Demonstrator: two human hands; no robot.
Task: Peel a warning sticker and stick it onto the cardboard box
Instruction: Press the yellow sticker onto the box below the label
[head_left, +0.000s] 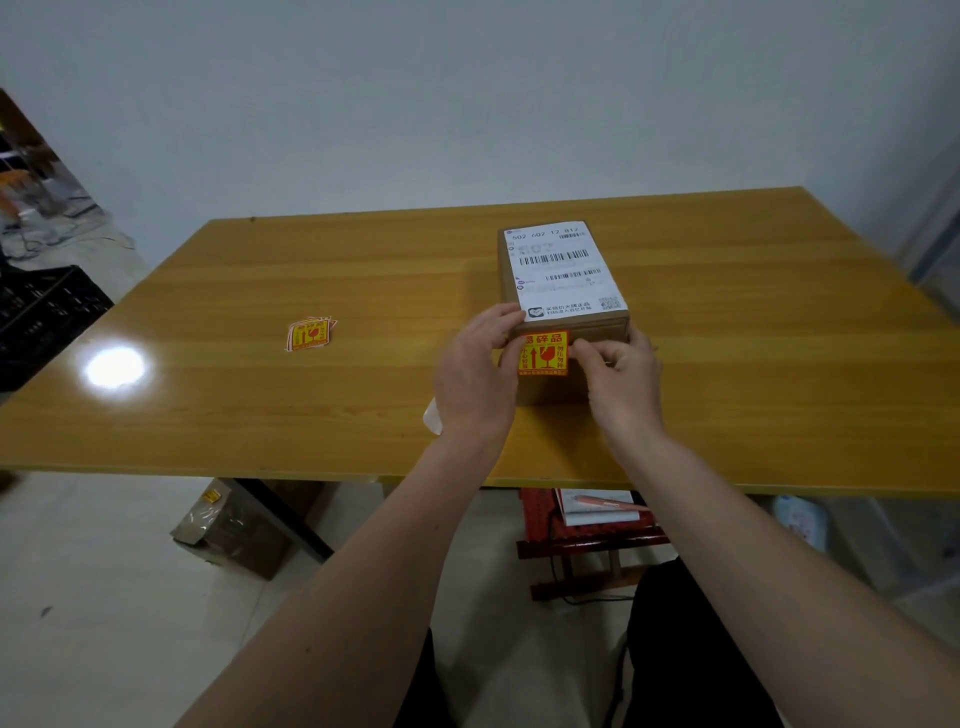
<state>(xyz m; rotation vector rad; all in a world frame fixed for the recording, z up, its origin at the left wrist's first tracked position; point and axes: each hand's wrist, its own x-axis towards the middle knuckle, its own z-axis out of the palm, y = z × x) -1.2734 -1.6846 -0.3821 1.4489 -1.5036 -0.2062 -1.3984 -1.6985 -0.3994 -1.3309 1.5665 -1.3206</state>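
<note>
A brown cardboard box (602, 328) with a white shipping label (563, 267) on top stands on the wooden table (311, 415). An orange and yellow warning sticker (543, 353) lies against the box's near side. My left hand (475, 374) holds the sticker's left edge, its fingers reaching up to the box's top corner. My right hand (621, 374) presses on the sticker's right edge with the fingertips. A stack of the same stickers (310, 334) lies on the table to the left.
A white backing paper (432, 415) pokes out under my left wrist. Under the table sit a brown carton (234, 525) and a red stool with papers (582, 519). A black crate (41, 312) stands at the far left.
</note>
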